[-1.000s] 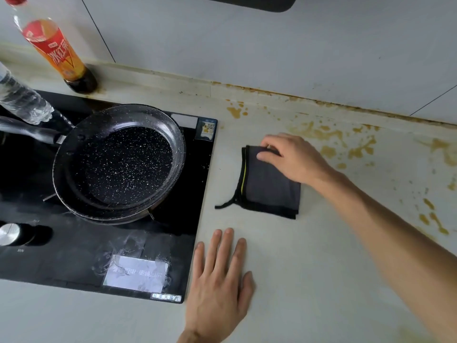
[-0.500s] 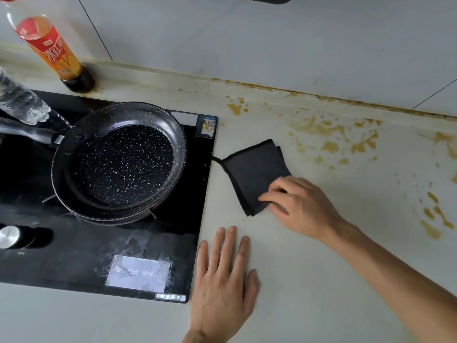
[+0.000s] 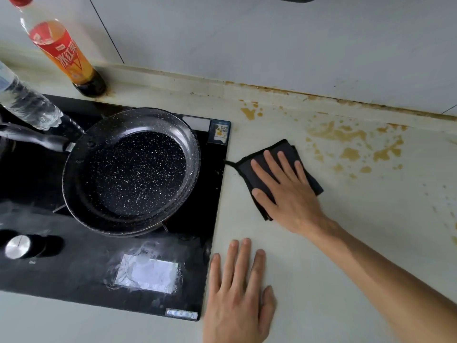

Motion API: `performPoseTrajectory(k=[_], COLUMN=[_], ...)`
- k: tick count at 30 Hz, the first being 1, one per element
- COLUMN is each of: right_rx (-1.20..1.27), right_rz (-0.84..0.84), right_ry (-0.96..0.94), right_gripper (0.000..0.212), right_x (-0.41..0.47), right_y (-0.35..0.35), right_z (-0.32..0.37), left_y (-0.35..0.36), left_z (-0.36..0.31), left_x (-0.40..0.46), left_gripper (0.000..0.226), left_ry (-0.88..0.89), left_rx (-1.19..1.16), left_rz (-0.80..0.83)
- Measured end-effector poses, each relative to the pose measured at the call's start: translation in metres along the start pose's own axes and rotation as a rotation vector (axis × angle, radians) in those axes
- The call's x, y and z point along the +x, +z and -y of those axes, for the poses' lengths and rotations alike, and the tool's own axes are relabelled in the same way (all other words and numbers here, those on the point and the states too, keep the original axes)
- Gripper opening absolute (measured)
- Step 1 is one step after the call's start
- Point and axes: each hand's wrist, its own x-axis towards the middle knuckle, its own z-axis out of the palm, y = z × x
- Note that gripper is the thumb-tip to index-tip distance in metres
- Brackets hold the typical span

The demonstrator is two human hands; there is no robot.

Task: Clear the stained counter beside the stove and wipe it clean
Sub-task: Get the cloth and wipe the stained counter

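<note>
While both hands' grip lies flat, right hand (image 3: 288, 191) presses cloth (image 3: 279, 154) on stained counter (image 3: 371, 219).

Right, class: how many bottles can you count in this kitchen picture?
2. A red-labelled bottle stands by the wall behind the stove; a clear bottle sits at the left edge, partly cut off. Others may lie out of frame.

A speckled black frying pan (image 3: 131, 173) sits on the burner, its handle (image 3: 34, 137) pointing left. Behind it, a clear water bottle (image 3: 27, 102) leans at the far left, and a red-labelled bottle of dark liquid (image 3: 64, 53) stands by the tiled wall (image 3: 272, 33).
</note>
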Motion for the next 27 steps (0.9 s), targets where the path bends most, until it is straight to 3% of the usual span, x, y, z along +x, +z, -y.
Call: performPoseTrajectory(k=[4, 9, 15, 19, 22, 27], right_rx=[0.018, 0.065, 0.124, 0.052, 0.077, 0.060], right_rz=[-0.048, -0.111, -0.175, -0.161, -0.124, -0.212], right_ry=[0.107, 0.098, 0.250, 0.161, 0.082, 0.132], right_gripper=[0.063, 0.062, 0.065, 0.060, 0.057, 0.055], right_x=[0.074, 0.140, 0.138, 0.103, 0.125, 0.161], right_y=[-0.007, -0.010, -0.008, 0.005, -0.002, -0.011], right_z=[-0.006, 0.012, 0.021, 0.020, 0.016, 0.014], left_y=[0.009, 0.025, 0.037, 0.034, 0.025, 0.010], left_z=[0.002, 0.001, 0.002, -0.004, -0.005, -0.005], left_x=[-0.001, 0.001, 0.002, 0.010, 0.026, 0.028], left_gripper=[0.075, 0.066, 0.063, 0.057, 0.043, 0.038], left_ry=[0.005, -0.009, -0.054, -0.063, -0.043, -0.085], left_rx=[0.004, -0.033, -0.027, -0.025, 0.023, 0.022], left_rz=[-0.032, -0.122, -0.159, -0.189, -0.219, -0.244])
